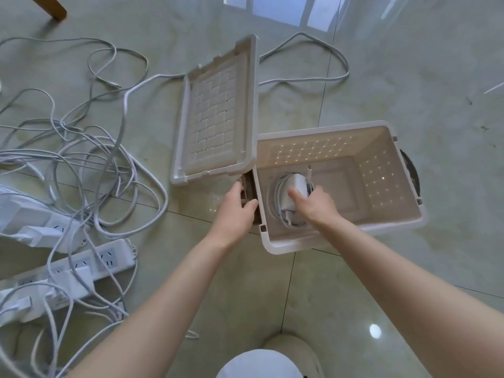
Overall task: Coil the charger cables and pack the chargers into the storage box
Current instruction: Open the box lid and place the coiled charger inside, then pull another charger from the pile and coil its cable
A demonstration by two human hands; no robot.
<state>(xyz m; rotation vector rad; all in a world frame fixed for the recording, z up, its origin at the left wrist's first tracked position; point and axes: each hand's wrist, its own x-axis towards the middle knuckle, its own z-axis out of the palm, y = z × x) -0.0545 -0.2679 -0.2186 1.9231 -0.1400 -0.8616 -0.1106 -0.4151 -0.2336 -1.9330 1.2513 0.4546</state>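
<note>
White plastic fills both hands. The left hand [236, 211] grips the left end wall of the storage box [387, 227], fingers curled over its edge and the thumb pressed against the outside. The right hand [319, 207] reaches down inside the box and grasps the charger [298, 184], thumb lying across its top face and fingers wrapped round its far side. The charger's coiled cable [275, 197] loops around it, and both sit low at the left end of the box floor. The rest of the box interior shows only its perforated walls.

The lid [218, 115] stands tilted up at the box's left end, its brick-patterned underside facing the camera; whether it is hinged I cannot tell. Behind it a thick white cord [313, 47] winds over the glossy pale-green floor tiles [409, 77].

Well to the left lies a tangle of loose cables [81, 159], spilling over two white power strips [109, 260] with adapters plugged in. A wooden leg [54, 9] shows at the top left corner.
</note>
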